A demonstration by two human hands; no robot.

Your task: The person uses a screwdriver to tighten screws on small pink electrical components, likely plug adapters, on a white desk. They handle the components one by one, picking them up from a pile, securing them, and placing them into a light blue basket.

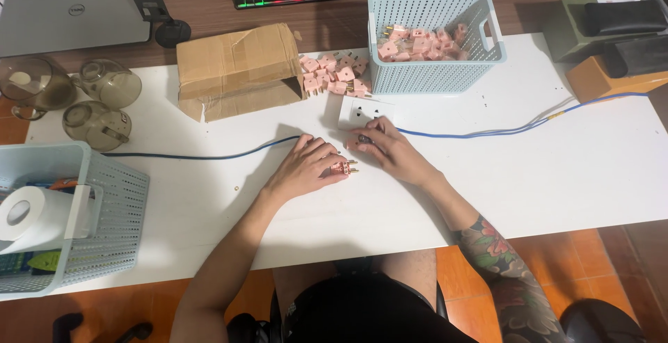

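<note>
Left hand [306, 165] pinches a pink plug [343, 168] on the white table [557, 176], right hand [390, 149] curled over a dark object, below a torn cardboard box [236, 68] and blue basket [435, 44].

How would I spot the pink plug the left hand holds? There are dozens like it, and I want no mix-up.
Start at the white table and follow the blue cable to its middle, where both hands meet. The pink plug sits under the left hand, brass pins pointing right. Unlike the others, piled in the pale blue basket or beside the cardboard box, it lies alone.
</note>
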